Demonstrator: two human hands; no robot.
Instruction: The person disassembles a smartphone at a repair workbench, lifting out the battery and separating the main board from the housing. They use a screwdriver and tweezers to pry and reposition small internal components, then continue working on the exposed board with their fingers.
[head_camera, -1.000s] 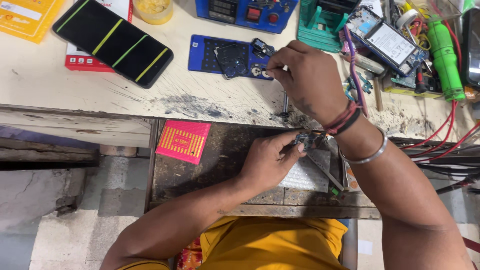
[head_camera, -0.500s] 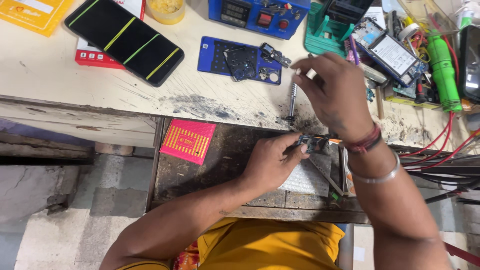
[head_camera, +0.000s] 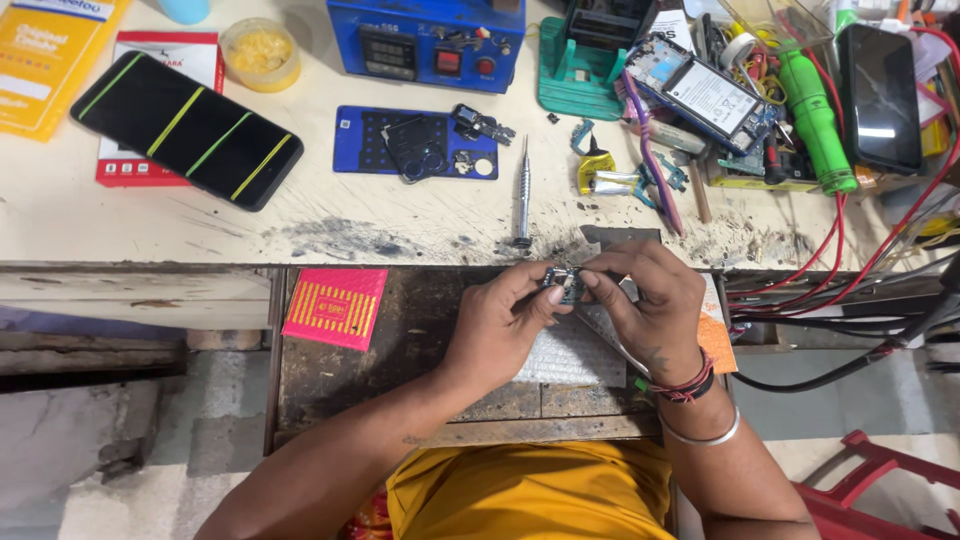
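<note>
Pinching a small circuit part (head_camera: 565, 283) between left hand (head_camera: 497, 328) and right hand (head_camera: 652, 305), both grips closed on it, over the open drawer (head_camera: 400, 330), steadied for close work. At 12 o'clock, a screwdriver (head_camera: 523, 195) on the tabletop (head_camera: 120, 225).

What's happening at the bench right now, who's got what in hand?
A person at a worn workbench holds a small electronic part between the fingertips of both hands, left hand and right hand, above an open drawer. A screwdriver lies loose on the benchtop just beyond the hands, beside a blue parts mat. A phone with striped back rests to the left, and an opened phone sits among tools to the right.
</note>
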